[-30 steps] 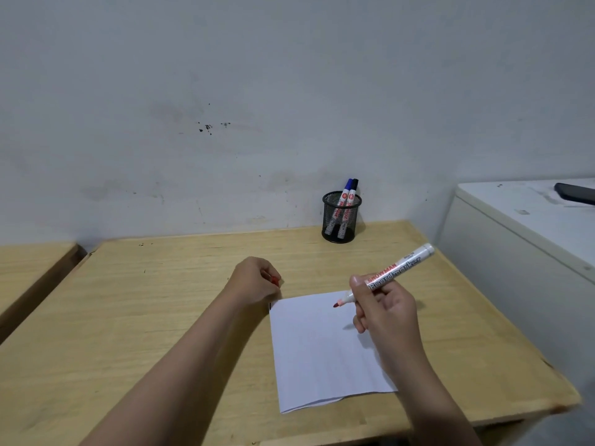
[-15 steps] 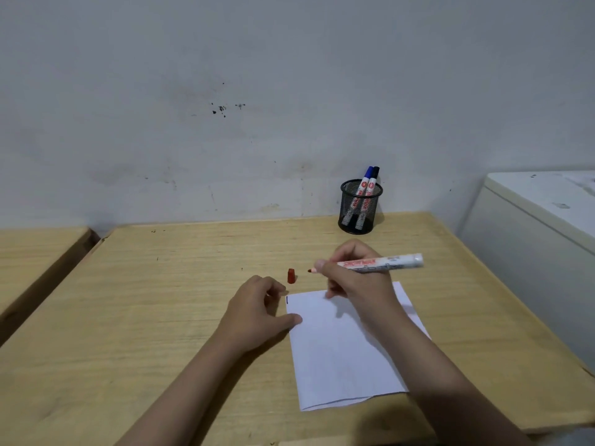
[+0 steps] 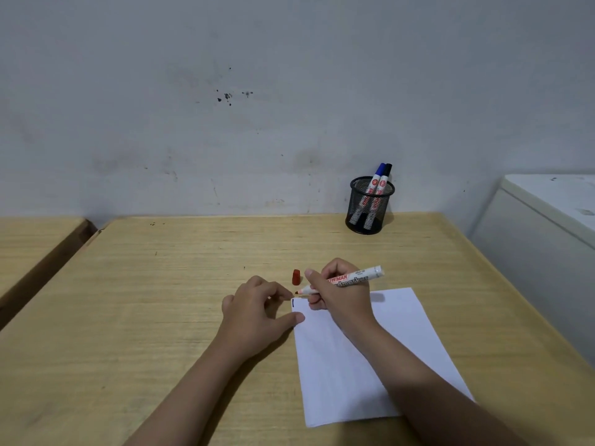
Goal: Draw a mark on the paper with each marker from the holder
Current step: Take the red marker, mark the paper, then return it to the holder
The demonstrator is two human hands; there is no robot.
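A white sheet of paper [image 3: 360, 355] lies on the wooden table [image 3: 161, 300], with a short dark mark [image 3: 293, 303] near its top left corner. My right hand [image 3: 341, 294] grips an uncapped red marker [image 3: 346, 281], its tip just above that corner. The red cap [image 3: 296, 277] stands on the table just beyond the tip. My left hand [image 3: 257, 313] rests at the paper's left edge, thumb on the sheet, holding nothing. A black mesh holder [image 3: 369, 206] at the back holds a blue marker [image 3: 375, 181] and a black marker [image 3: 383, 183].
A white cabinet [image 3: 547, 226] stands against the table's right side. A second wooden table [image 3: 32, 246] sits to the left across a narrow gap. A grey wall [image 3: 257, 107] runs right behind the holder.
My left hand set the red cap down on the table and moved onto the paper's left edge. My right hand swung the marker tip left to the paper's top left corner.
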